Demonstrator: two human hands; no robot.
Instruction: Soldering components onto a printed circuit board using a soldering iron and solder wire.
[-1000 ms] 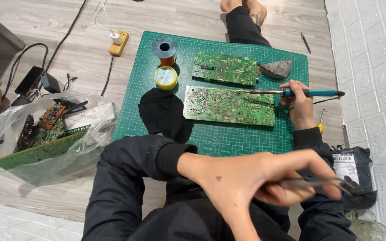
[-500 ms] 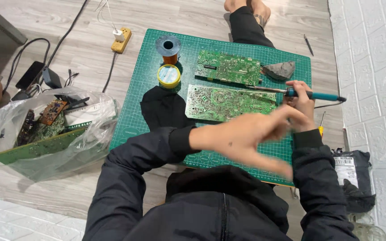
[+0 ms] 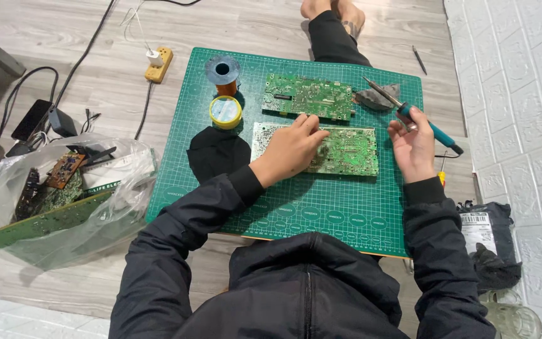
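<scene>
Two hands point(image 3: 293, 154) point(image 3: 414, 147), two circuit boards point(image 3: 346, 154) point(image 3: 308, 97), one soldering iron point(image 3: 409, 113)

Bright, even indoor light falls from overhead, with no strong glare. Shadows are soft: a faint one lies under the left hand point(image 3: 290, 150) on the board point(image 3: 346, 150), and the black jacket point(image 3: 308, 282) loses fold detail. The green mat point(image 3: 321, 207) is sharp, its grid lines readable. The plastic bag point(image 3: 58, 194) shows mild sheen. Wide-angle bending curves the floor point(image 3: 95, 75) planks and wall point(image 3: 522, 94) tiles at the edges.
</scene>
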